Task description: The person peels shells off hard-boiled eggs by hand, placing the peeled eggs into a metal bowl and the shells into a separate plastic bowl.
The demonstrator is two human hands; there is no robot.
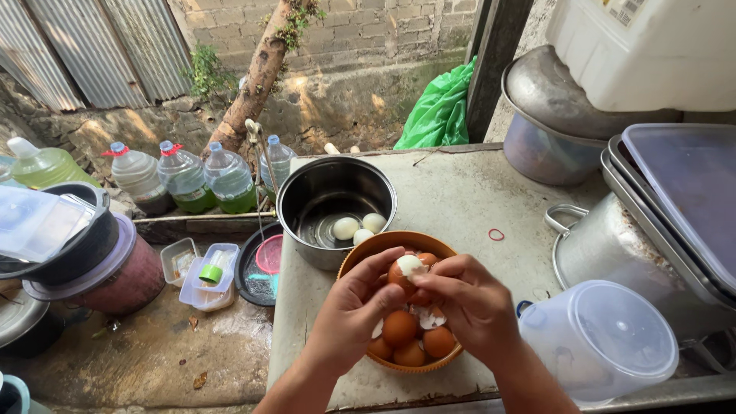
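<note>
The half-peeled brown egg (406,272) sits pinched between both grips above the orange bowl (360,257) on the counter (460,199), left hand (353,310) cradling it from below-left, right hand (471,299) clenched on its right side, bared white patch facing up.

Left hand (349,310): your hand is bare, with no glove, ring or band showing.
Right hand (469,303): bare too, and you wear nothing on the fingers.
Wrists: nothing worn on either.
Forearms: no sleeve reaches the part of your arms in view.
</note>
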